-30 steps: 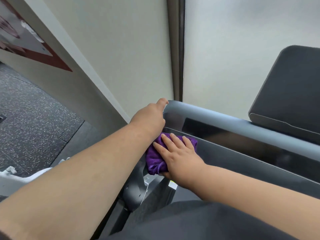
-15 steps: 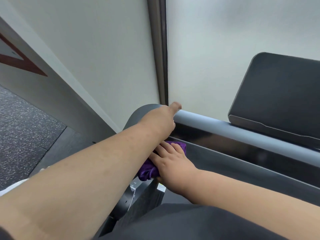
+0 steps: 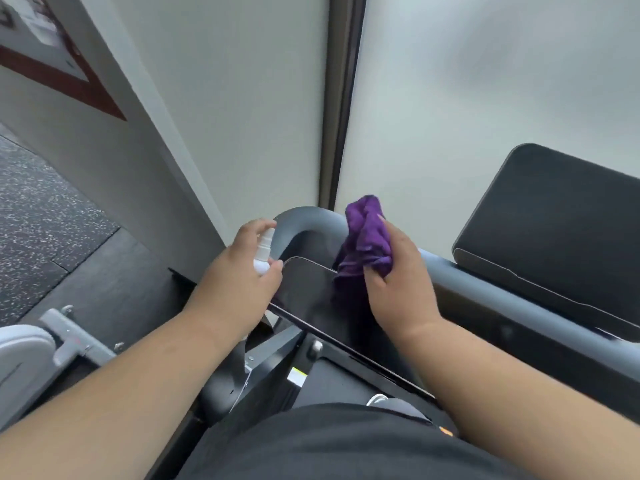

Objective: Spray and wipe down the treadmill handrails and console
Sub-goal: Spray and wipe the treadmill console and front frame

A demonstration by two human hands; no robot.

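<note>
My left hand grips a small white spray bottle, its nozzle up beside the curved grey handrail. My right hand holds a bunched purple cloth, lifted just above the rail and the glossy dark console panel. The rail runs on to the right under the dark console screen. Both forearms reach in from the bottom of the view.
A frosted wall with a dark vertical post stands right behind the treadmill. Speckled gym floor lies to the left. A grey machine part sits at lower left. The treadmill's black upright and frame drop below the console.
My right hand lifted the purple cloth off the console panel and raised it over the rail. My left hand came off the rail's top; the white spray bottle now shows in it.
</note>
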